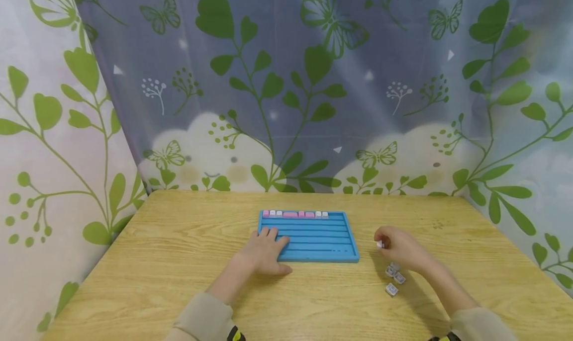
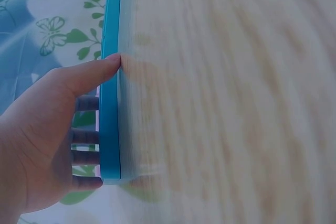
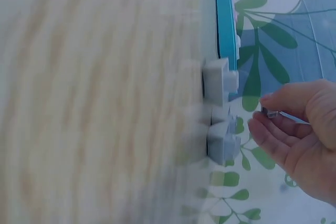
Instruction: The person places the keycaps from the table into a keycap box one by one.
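A shallow blue tray with ridged rows lies on the table. Pink and white keycaps line its far row. My left hand rests over the tray's near left corner, fingers spread on it; in the left wrist view the thumb touches the front wall. To the right of the tray, my right hand pinches a small white keycap between thumb and fingers, above the table. The same keycap looks partly hidden by the fingertips in the right wrist view. Several loose keycaps lie below that hand.
The wooden table reaches back to a hanging cloth printed with leaves and butterflies. More of this cloth hangs at the left and right sides. In the right wrist view, loose keycaps stand near the tray's edge line.
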`<action>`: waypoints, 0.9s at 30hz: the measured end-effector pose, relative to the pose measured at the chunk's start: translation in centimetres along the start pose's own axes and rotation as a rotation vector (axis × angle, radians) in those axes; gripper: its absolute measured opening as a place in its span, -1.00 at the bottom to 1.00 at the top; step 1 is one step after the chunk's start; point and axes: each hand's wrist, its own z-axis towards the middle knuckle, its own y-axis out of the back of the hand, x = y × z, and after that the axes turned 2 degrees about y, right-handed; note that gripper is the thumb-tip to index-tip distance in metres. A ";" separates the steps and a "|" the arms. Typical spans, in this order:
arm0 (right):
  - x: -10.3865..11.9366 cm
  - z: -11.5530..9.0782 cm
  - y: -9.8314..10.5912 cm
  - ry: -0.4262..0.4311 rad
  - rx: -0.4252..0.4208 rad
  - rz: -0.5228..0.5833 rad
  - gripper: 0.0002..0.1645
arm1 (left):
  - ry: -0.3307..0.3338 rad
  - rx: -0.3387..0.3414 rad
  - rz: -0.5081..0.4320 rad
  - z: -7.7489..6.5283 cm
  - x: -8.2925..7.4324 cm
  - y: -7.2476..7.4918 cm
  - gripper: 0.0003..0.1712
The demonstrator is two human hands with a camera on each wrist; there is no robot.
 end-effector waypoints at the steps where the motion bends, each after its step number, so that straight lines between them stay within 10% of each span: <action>1: 0.1 0.1 -0.1 0.005 -0.006 -0.001 -0.77 | -0.001 -0.001 0.001 0.0 0.0 0.0 -0.16; 27: 2.1 2.6 -1.6 0.185 -0.130 0.053 -0.78 | -0.006 -0.004 -0.023 -0.4 -0.2 0.5 -0.18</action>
